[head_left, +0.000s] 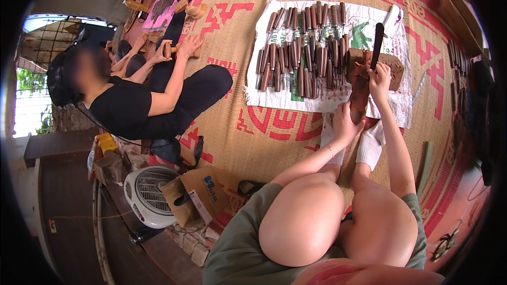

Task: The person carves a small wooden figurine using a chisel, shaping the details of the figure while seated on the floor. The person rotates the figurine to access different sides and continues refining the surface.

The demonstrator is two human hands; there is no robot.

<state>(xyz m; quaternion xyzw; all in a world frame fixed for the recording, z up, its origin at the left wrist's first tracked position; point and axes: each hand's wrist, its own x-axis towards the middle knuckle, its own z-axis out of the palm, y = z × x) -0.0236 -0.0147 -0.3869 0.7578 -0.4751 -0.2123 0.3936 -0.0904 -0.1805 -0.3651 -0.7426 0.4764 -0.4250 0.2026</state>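
Note:
My left hand (346, 124) is closed round the near end of a reddish-brown bar (359, 94), whose kind I cannot make out. Its far end lies by a brown brick-like block (392, 69) on the white printed sack (331, 104). My right hand (379, 80) pinches a narrow, flat black tool (377, 45), which points up and away from me. The tool's lower end is hidden by my fingers and the bar. Left of the block, several dark brown cylindrical handles (303, 53) lie in rows on the sack.
A patterned red and tan mat (280, 121) lies under the sack. To the left sits a co-worker (137, 92) with wooden pieces in hand. A white fan heater (150, 195) and cardboard box (198, 195) stand at lower left. More dark pieces (457, 95) lie along the right edge.

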